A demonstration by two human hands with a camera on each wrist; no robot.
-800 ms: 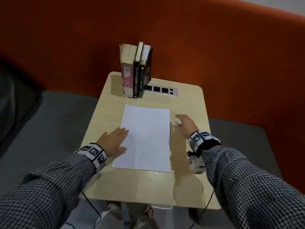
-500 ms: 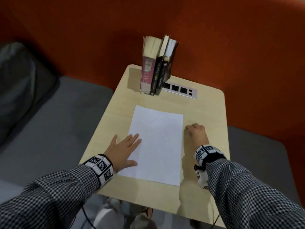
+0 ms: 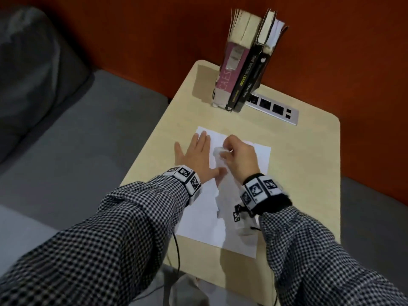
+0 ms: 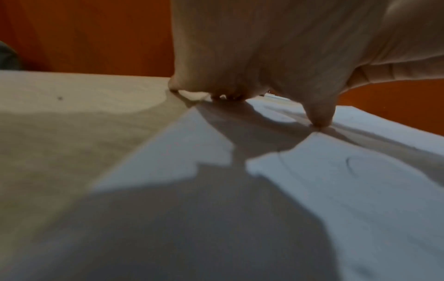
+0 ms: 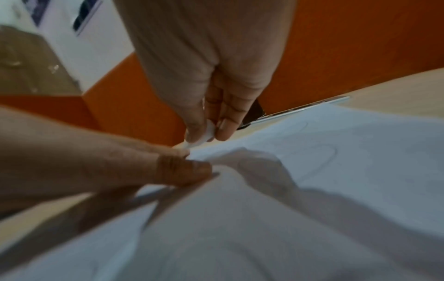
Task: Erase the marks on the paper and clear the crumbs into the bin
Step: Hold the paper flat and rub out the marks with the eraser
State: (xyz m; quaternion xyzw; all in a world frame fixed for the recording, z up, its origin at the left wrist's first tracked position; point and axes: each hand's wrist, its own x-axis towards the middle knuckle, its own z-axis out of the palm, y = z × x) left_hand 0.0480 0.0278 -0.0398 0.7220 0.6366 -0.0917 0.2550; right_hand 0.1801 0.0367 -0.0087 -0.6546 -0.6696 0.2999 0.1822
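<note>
A white sheet of paper (image 3: 198, 221) lies on the small wooden table (image 3: 304, 173). My left hand (image 3: 195, 154) lies flat on the sheet's upper left part, fingers straight and spread. In the left wrist view its fingertips (image 4: 320, 118) press the paper (image 4: 336, 199), which bears faint pencil marks (image 4: 350, 165). My right hand (image 3: 238, 155) pinches a small white eraser (image 3: 218, 151) just right of the left hand. In the right wrist view the eraser (image 5: 206, 133) touches the paper (image 5: 348, 180) near the left thumb (image 5: 185, 171). No bin is in view.
Three books (image 3: 245, 62) stand upright at the table's back edge, with a silver socket strip (image 3: 273, 109) beside them. An orange wall (image 3: 132, 29) rises behind. A grey seat (image 3: 77, 140) lies left of the table, and a cable (image 3: 176, 248) hangs at the front edge.
My right hand picked up the eraser from the table beside the paper's right edge and brought it onto the sheet's upper part. My left hand slid farther up the paper.
</note>
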